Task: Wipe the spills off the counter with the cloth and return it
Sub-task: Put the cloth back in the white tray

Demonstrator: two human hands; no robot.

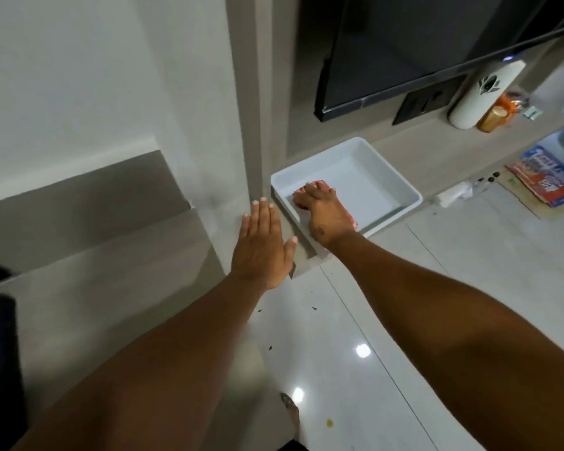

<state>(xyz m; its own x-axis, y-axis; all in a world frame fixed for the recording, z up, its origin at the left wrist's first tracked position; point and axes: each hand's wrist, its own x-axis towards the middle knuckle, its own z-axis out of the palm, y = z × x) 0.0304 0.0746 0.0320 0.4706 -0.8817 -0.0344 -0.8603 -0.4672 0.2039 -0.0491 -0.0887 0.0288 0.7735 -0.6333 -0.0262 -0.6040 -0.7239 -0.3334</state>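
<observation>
A red-and-white cloth [349,217] lies in a white tray [386,177] at the counter's left end. My right hand [321,213] rests on top of the cloth inside the tray, fingers curled over it. My left hand [261,245] is flat and open, fingers together, hovering by the grey wall edge left of the tray. Small dark specks [314,308] and a yellow spot [330,423] mark the glossy white counter [404,320].
A dark screen [420,43] hangs above the tray. At the back right stand a white bottle [482,92], an amber jar [495,118] and a printed packet [547,177]. A grey pillar [254,109] borders the tray on the left.
</observation>
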